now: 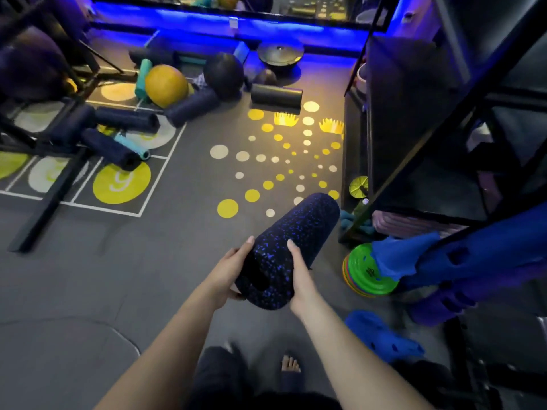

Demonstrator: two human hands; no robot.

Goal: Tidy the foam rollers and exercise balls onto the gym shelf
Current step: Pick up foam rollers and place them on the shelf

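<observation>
We are holding a black cylindrical foam roller flecked with blue (pixel 296 241) in both hands, up off the grey rubber gym floor (pixel 148 261). It is pointing away from us and to the right, with its far end reaching toward the foot of the black metal gym shelf (pixel 414 113), though not touching it. Our left hand (pixel 228 273) is grasping the near end from the left, thumb lying along the top and fingers curling underneath. Our right hand (pixel 299 273) is gripping the same end from the right, thumb pressing on the upper surface.

Beyond the roller, the other things are lying scattered on the floor well apart from the shelf. A smooth black foam roller (pixel 276 97) is resting on its side by the yellow painted floor dots (pixel 228 208). To its left, a round black exercise ball (pixel 223 75) and a yellow-orange exercise ball (pixel 165 84) are sitting near each other, with a plain teal foam roller (pixel 143 76) leaning just beside the yellow one. Several dark navy foam rollers (pixel 127 119) are lying in a loose heap further left, and a ridged teal roller (pixel 130 145) is poking out among them.

At the base of the shelf, a stack of green and orange plastic discs (pixel 367 270) is sitting on the floor, and a blue foam clog (pixel 381 335) is lying nearer to us.
</observation>
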